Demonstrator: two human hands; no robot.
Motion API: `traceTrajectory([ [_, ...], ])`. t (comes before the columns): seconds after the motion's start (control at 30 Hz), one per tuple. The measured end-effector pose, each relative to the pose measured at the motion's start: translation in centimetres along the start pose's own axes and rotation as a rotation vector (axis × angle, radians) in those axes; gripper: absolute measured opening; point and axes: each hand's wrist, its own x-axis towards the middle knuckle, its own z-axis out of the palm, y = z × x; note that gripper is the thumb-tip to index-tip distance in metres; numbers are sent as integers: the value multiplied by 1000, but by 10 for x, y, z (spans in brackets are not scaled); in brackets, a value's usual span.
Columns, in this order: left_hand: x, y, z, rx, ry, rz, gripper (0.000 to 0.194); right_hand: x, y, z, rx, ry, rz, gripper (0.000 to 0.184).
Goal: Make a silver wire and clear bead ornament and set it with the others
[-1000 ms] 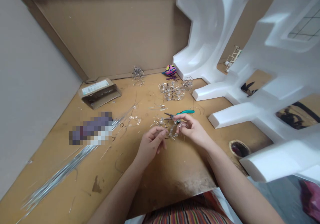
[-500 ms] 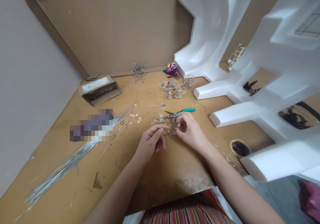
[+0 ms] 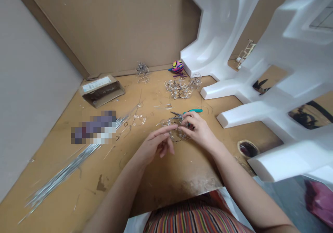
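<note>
Prob. light, springy wire pc (image 3: 174, 136) lay nearside of pliers (image 3: 195, 110); edge best hold. L hand (image 3: 155, 142) fingers apart; R hand (image 3: 199, 129) grip unclear.

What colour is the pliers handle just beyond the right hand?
The pliers handle is teal green; it shows best in the head view.

A tan tabletop (image 3: 179, 177), stained and scuffed pale along its near edge, runs back to a plain brown panel (image 3: 111, 28) standing upright behind it. On the left rises a smooth, pale grey wall (image 3: 28, 73). A glossy white moulded structure (image 3: 244, 115), with angular openings and blunt projecting legs, fills the right side. Below it, a grey surface (image 3: 291, 198) shows. Soft light leaves bright sheens on the white structure.
</note>
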Motion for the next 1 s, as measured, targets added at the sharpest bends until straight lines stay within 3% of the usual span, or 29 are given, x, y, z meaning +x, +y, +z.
traceTrajectory([
  [0.13, 4, -8, 0, 200, 110, 104, 42, 1, -1, -3, 71, -62, -41, 13],
  [0.3, 2, -13, 4, 561, 307, 257, 27, 1, -1, -5, 88, -77, -22, 9],
  [0.4, -2, -15, 10, 713, 335, 272, 25, 1, -1, -4, 84, -78, 12, 7],
  [0.73, -1, -25, 29, 497, 353, 242, 31, -2, -9, -3, 122, -91, -48, 30],
  [0.9, -2, -30, 30, 624, 311, 198, 37, -1, -6, 3, 119, -38, -43, 29],
  [1.0, -2, -33, 34, 532, 280, 182, 44, -2, -7, 7, 142, -52, -52, 28],
])
